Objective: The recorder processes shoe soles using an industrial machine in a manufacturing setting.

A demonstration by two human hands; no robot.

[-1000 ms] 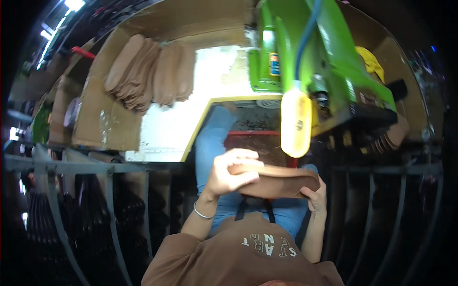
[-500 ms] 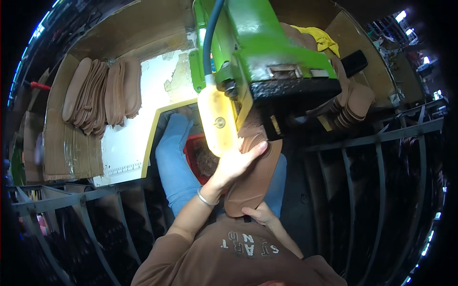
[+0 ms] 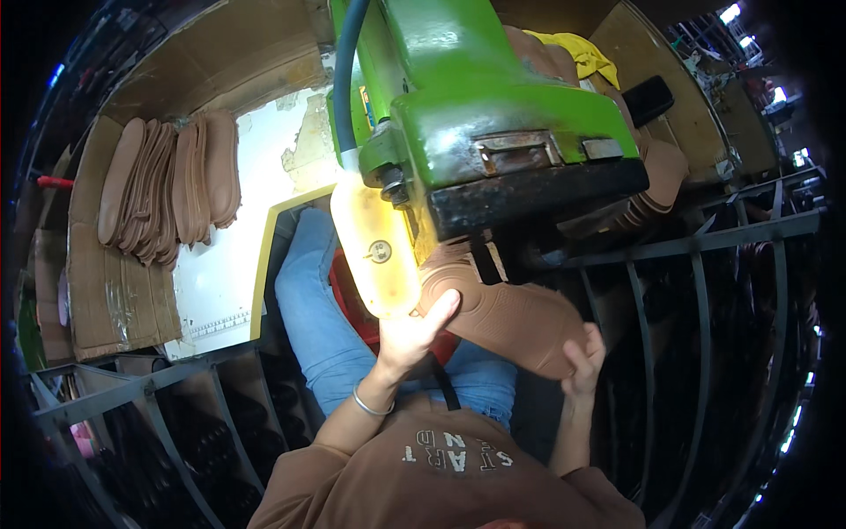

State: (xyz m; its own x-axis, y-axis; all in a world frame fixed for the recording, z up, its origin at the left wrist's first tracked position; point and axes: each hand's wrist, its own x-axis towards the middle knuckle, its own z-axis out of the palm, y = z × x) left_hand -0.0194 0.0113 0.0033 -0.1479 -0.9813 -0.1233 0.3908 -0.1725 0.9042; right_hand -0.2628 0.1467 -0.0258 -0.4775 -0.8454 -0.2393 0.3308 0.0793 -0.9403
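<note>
The green machine (image 3: 520,132) fills the upper middle, its top cut off by the picture's edge and the mechanism beneath its black-fronted head lost in shadow. Around it stands a cardboard surround (image 3: 119,256), partly out of sight behind the machine. On both sides run dark metal racks (image 3: 701,309), their contents too dim to make out. The white tabletop (image 3: 256,167) shows only on the left, with stacked brown pieces (image 3: 145,189) on it; a second pile (image 3: 656,176), on the right, is half covered by the machine. The brown sole (image 3: 520,322) lies aslant in front of the machine, below its head; whether they touch cannot be told. A glaring yellow lamp (image 3: 374,247) hangs just beside the sole's left end. Behind lamp and hand, only part of a red container (image 3: 352,300) shows. The left hand (image 3: 407,339) clasps that end, thumb on top, fingers mostly hidden underneath. The right hand (image 3: 583,363) pinches the far end's edge, its grip underneath out of sight
</note>
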